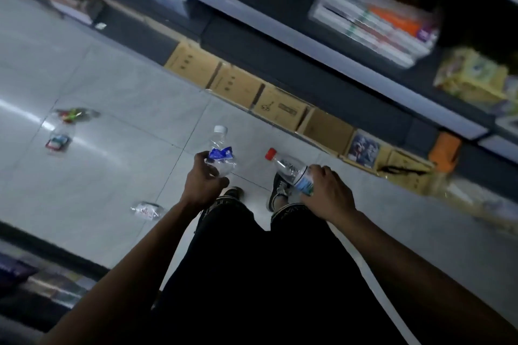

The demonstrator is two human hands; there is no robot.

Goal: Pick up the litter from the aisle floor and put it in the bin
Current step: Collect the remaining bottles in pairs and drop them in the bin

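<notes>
Left hand [203,179] extended, grip curled round white-capped bottle [220,152]; right hand [326,190] knuckles-up, grip clamped on red-capped bottle [291,169]. Three more litter pieces lie left on aisle floor [117,131]

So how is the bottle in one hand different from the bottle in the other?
The bottle in the left hand, the white-capped bottle, has a crumpled blue label; the red-capped bottle in the right hand has a pale label. The white-capped bottle points up the picture, while the red-capped bottle leans toward its left edge. Both are clear plastic and look empty.
</notes>
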